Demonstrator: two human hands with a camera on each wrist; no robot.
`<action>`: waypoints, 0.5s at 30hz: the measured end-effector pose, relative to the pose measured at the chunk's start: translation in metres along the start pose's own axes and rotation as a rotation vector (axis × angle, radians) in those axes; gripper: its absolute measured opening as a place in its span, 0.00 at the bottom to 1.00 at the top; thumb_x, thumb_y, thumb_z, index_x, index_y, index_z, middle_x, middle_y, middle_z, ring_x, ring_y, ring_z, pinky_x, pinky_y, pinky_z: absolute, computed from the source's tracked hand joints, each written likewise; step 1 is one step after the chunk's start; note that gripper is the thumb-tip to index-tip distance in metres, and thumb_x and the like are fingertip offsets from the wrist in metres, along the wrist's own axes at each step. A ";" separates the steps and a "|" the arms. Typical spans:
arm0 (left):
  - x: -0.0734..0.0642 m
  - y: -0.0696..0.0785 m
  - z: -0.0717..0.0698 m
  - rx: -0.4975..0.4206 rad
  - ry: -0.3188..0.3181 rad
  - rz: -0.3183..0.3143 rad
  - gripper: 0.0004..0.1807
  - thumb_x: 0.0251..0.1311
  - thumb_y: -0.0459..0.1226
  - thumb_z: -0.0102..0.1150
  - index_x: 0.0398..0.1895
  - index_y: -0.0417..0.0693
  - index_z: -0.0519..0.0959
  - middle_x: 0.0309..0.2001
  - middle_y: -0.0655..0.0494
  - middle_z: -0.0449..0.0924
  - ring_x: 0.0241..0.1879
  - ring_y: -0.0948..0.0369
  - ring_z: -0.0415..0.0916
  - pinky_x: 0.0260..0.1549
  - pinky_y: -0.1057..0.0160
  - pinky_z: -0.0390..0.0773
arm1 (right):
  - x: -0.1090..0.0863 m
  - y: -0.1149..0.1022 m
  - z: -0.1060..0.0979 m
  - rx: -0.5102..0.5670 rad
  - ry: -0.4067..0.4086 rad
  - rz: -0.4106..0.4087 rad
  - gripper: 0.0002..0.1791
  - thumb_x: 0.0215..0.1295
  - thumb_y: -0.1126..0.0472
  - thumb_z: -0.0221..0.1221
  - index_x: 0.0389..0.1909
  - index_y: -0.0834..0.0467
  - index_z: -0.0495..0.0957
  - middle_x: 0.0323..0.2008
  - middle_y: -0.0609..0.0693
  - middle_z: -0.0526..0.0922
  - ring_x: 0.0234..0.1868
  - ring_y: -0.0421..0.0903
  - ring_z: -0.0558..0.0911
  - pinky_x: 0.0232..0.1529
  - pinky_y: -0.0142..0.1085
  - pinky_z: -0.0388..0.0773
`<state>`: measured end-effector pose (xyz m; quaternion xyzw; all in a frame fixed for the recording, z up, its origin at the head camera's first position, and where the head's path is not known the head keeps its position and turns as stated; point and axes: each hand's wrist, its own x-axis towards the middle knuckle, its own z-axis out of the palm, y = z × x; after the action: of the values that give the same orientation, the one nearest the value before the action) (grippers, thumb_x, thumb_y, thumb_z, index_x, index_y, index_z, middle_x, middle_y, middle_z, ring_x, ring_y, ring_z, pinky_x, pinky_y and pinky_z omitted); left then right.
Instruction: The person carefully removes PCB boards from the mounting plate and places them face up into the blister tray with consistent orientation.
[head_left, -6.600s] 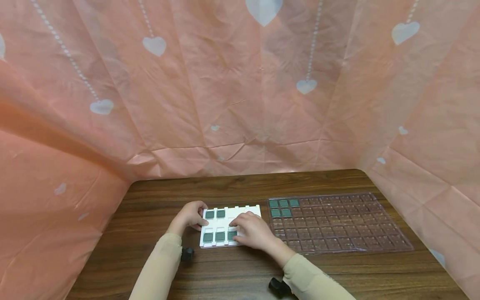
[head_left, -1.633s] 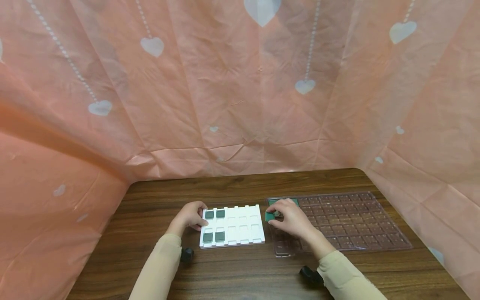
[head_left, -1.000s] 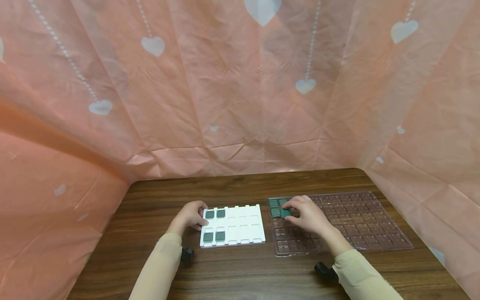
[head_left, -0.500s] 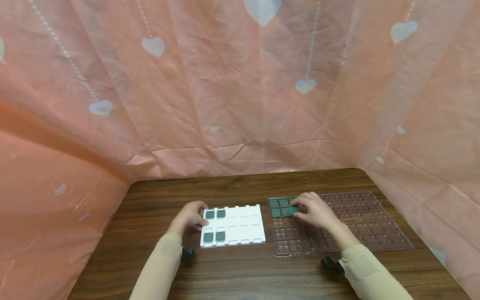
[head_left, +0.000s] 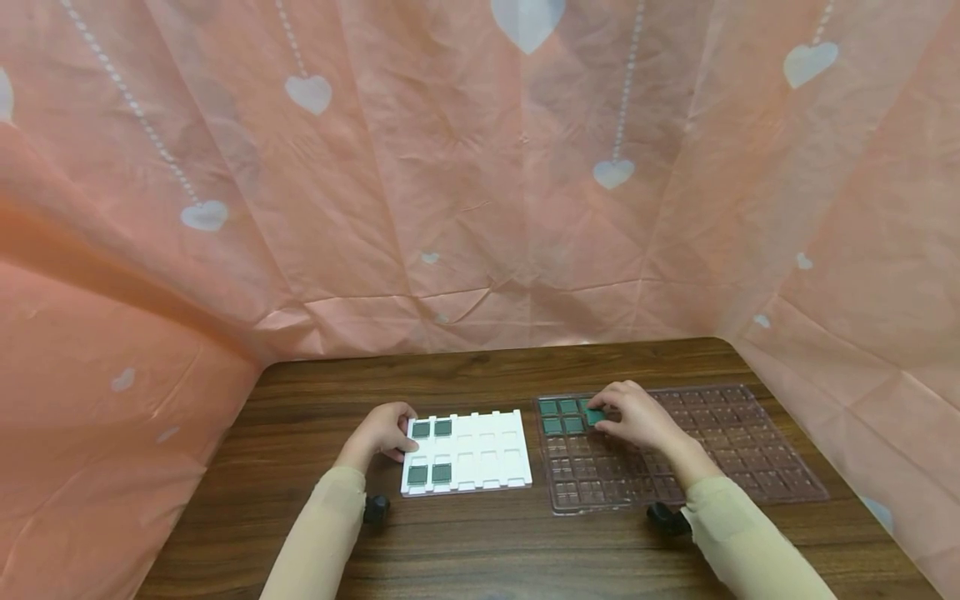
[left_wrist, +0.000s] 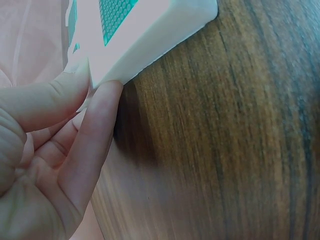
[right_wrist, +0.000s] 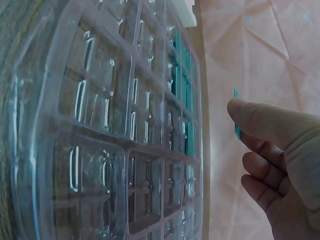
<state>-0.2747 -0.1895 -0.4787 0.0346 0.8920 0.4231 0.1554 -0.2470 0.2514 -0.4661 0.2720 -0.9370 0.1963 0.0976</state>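
Note:
My left hand [head_left: 385, 431] pinches the left edge of a white slotted tray [head_left: 491, 454] between thumb and fingers. Square green chips [head_left: 441, 473] sit in the tray's left slots, two in the far row and two in the near row. Over the far left part of a clear plastic tray [head_left: 566, 492], my right hand [head_left: 637, 417] pinches a green chip [right_wrist: 237, 127] by its edges. In the right wrist view the held chip is clear of the tray's pockets. Several other green chips [head_left: 552, 426] lie in that corner's pockets, some partly behind my fingers.
Both trays lie on a dark wooden table [head_left: 450, 550], with a narrow strip of wood between them. A pink curtain [head_left: 480, 208] with hearts hangs behind and at both sides. A black wrist device [head_left: 667, 518] sits below the right wrist.
My right hand has left the white tray and moved right to the clear tray with a green chip. The white tray's third near slot no longer holds a chip. My left hand stays put.

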 end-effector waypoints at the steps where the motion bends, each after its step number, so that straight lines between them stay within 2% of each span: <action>1: 0.000 0.000 0.000 -0.004 0.001 -0.005 0.26 0.43 0.19 0.73 0.49 0.32 0.76 0.31 0.45 0.69 0.26 0.55 0.74 0.20 0.59 0.86 | 0.000 0.001 0.000 -0.001 -0.002 0.003 0.15 0.55 0.63 0.72 0.44 0.58 0.85 0.42 0.53 0.82 0.46 0.57 0.77 0.43 0.51 0.79; 9: 0.000 0.001 0.000 0.010 0.001 -0.002 0.26 0.44 0.19 0.73 0.49 0.33 0.76 0.31 0.45 0.69 0.26 0.55 0.74 0.20 0.59 0.86 | 0.003 0.009 0.003 -0.016 -0.024 0.011 0.14 0.55 0.63 0.72 0.43 0.59 0.84 0.41 0.53 0.82 0.44 0.56 0.77 0.41 0.49 0.78; 15: -0.001 0.002 0.001 0.008 0.003 -0.004 0.26 0.44 0.19 0.73 0.49 0.34 0.77 0.31 0.46 0.69 0.26 0.55 0.75 0.20 0.59 0.86 | 0.004 0.013 0.007 -0.028 -0.034 0.003 0.14 0.55 0.64 0.72 0.43 0.59 0.84 0.41 0.53 0.82 0.44 0.57 0.77 0.43 0.51 0.78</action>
<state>-0.2733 -0.1878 -0.4773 0.0329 0.8939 0.4194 0.1545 -0.2582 0.2565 -0.4755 0.2727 -0.9416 0.1786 0.0850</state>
